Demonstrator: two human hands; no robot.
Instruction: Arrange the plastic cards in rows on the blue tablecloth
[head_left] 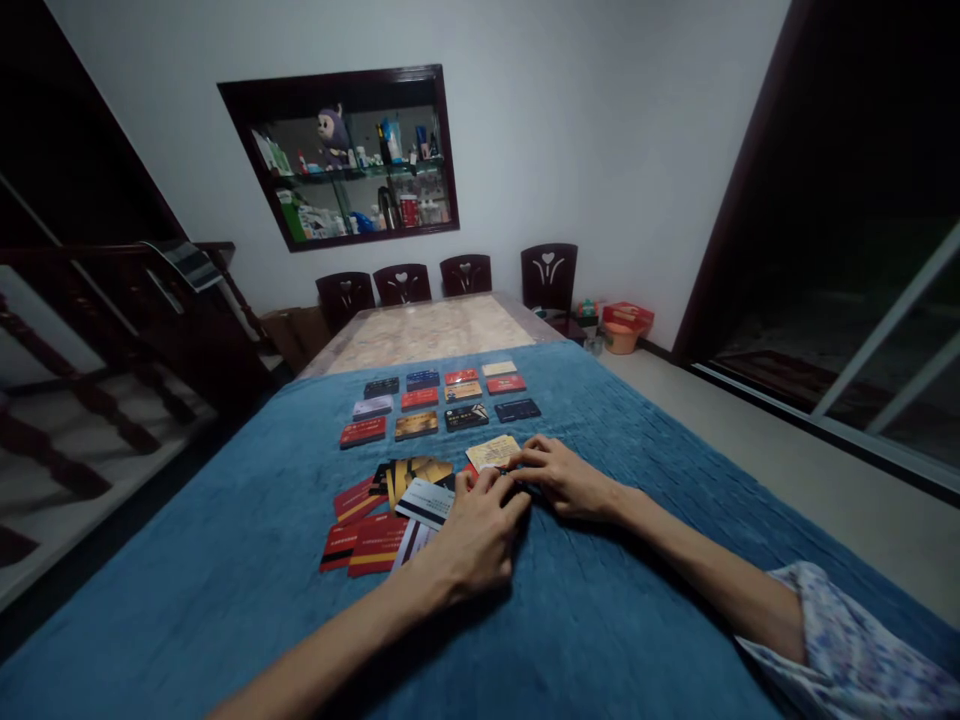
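On the blue cloth lies a loose, overlapping pile of cards, with red cards [377,545], gold cards [420,469] and a pale blue card [426,502]. My left hand [484,530] is over the pile's right side, its fingers bent and pressed together; what they hold is hidden. My right hand [566,478] meets it from the right, fingers curled at the edge of a yellow card [493,452]. Whether it grips that card is unclear. Beyond the hands, several neat card stacks stand in rows, among them a gold stack [416,425] and a black stack [466,416].
The blue cloth [247,600] covers the near part of a long table with a marble-like top [442,328]. Dark chairs [550,275] stand at its far end and side. A wall shelf [337,172] holds a plush toy and bottles. Railings are at the left.
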